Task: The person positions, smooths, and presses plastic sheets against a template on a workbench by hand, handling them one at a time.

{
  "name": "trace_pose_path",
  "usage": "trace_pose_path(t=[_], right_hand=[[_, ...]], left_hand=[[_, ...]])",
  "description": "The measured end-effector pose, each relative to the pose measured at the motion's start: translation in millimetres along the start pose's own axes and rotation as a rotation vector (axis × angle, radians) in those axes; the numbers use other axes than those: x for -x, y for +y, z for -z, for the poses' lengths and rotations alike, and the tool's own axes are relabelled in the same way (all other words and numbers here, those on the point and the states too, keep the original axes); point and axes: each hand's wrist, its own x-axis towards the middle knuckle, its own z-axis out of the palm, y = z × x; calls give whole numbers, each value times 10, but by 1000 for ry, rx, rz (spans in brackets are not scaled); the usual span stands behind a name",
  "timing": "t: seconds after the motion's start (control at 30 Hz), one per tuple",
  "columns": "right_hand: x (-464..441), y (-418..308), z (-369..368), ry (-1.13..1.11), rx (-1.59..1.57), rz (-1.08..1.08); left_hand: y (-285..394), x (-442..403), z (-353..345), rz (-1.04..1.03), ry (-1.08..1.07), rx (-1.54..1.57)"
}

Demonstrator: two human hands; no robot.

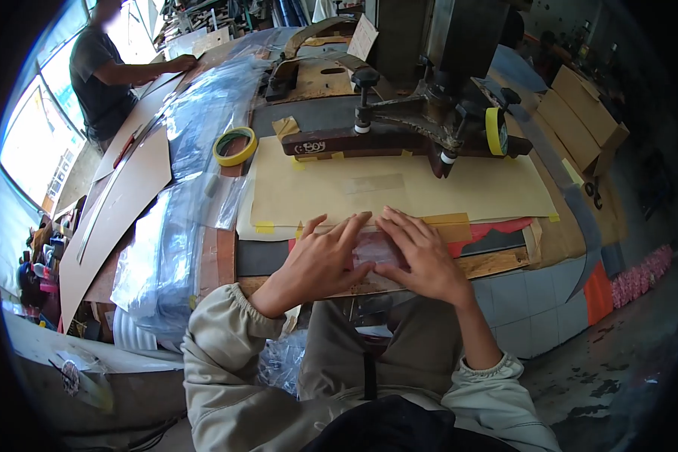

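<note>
A small clear plastic sheet point(379, 252), slightly pinkish where it catches the light, lies between my two hands at the table's front edge. My left hand point(316, 258) grips its left side, with the thumb at the near edge and the fingers at the far edge. On the opposite side, my right hand point(423, 256) holds it in the same way, and the fingertips almost meet. Just beyond them is a cream-coloured board point(316, 196) with yellow tape bits at its edges. Another clear rectangle point(375, 183) rests on that board.
Over the board stands a press with a dark clamp bar point(414, 143). Yellow tape rolls are on the left point(235, 146) and on the bar point(496, 131). Plastic sheeting point(203, 135) covers the table's left. A person point(102, 75) works at far left. Cardboard point(580, 117) stands right.
</note>
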Motion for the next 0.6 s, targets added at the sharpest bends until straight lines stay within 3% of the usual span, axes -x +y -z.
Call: trace_pose_path(t=[0.03, 0.2, 0.33, 0.47, 0.6], right_hand=[[8, 74, 74, -38, -64, 56], [24, 234, 262, -248, -230, 192], [21, 294, 242, -225, -361, 151], [51, 226, 275, -39, -555, 32], [32, 272, 93, 271, -736, -123]], left_hand=[[-5, 52, 40, 59, -78, 63], [-1, 140, -156, 89, 81, 39], [-19, 121, -241, 145, 168, 91], [-13, 110, -244, 199, 142, 148], [18, 140, -160, 101, 183, 109]])
